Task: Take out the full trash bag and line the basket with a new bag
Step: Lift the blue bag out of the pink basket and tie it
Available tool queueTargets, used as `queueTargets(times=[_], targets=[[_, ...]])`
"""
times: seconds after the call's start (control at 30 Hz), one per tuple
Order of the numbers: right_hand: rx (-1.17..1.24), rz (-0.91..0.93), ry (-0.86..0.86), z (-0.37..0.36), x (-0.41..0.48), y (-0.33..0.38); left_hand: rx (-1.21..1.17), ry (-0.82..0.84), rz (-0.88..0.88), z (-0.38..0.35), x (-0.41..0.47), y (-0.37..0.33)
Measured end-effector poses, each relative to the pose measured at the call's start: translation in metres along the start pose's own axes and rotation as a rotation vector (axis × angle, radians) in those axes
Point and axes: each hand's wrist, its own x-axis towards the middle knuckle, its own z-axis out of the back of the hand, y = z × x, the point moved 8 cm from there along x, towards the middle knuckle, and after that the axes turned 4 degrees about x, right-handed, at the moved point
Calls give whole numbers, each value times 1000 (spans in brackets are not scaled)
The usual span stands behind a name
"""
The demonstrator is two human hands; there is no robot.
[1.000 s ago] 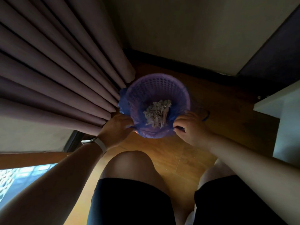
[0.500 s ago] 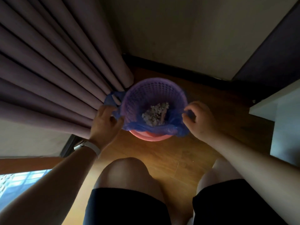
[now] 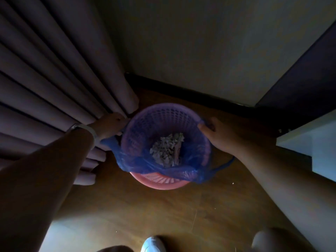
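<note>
A pink plastic mesh basket (image 3: 160, 182) stands on the wooden floor. It is lined with a blue trash bag (image 3: 134, 160) whose near edge has come off the rim and sags. Grey scraps of trash (image 3: 166, 149) lie at the bottom of the bag. My left hand (image 3: 111, 125) grips the bag's edge at the far left of the rim, against the curtain. My right hand (image 3: 217, 135) grips the bag's edge at the far right of the rim. A thin blue strip of the bag (image 3: 225, 163) trails to the right.
A pleated mauve curtain (image 3: 60, 84) hangs right beside the basket on the left. A wall with a dark skirting board (image 3: 190, 95) runs close behind. A white piece of furniture (image 3: 312, 146) stands to the right. A shoe (image 3: 153, 245) and a knee show at the bottom.
Both hands have slid from the near side of the rim round to its far sides, peeling the bag's edge off. The near pink rim is now bare. The view has risen higher.
</note>
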Motion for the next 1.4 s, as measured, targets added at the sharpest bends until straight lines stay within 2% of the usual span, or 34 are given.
queueTargets(times=[0.07, 0.1, 0.13, 0.2, 0.3, 0.47, 0.57, 0.73, 0.8, 0.87, 1.0, 1.13, 1.2, 1.3, 1.4], targets=[[102, -46, 0, -4, -4, -7, -93, 46, -81, -4, 7, 10], [153, -67, -1, -5, -5, -11, -101, 94, -28, -12, 9, 25], [205, -88, 4, -7, -7, -15, -218, 115, 90, -18, 3, 32], [298, -162, 21, -11, -11, -20, -367, 150, 206, -28, -2, 48], [362, -271, 76, -17, -16, -21, -256, 110, 225, -27, -9, 49], [414, -319, 146, -18, -16, -14, -277, 122, 289, -25, -20, 42], [477, -340, 193, -19, -15, -14, -117, 8, 243, -11, -23, 29], [584, -226, 100, -4, -11, -3, -210, -222, 150, 10, -30, 25], [488, -139, 35, 4, -10, 4, -131, -325, 46, 17, -38, 12], [285, -29, -67, 14, -12, 16, -72, -397, -50, 19, -45, -3], [-75, 196, -233, 21, -29, 49, -81, -479, -131, 19, -64, -26], [-213, 479, -370, 24, -57, 73, -132, -576, -236, 28, -86, -49], [-292, 553, -350, 19, -64, 75, -188, -593, -224, 31, -91, -49], [-341, 492, -265, 12, -59, 67, -212, -559, -207, 29, -90, -47], [-98, 242, -221, 21, -48, 59, -198, -429, -129, 25, -73, -39]])
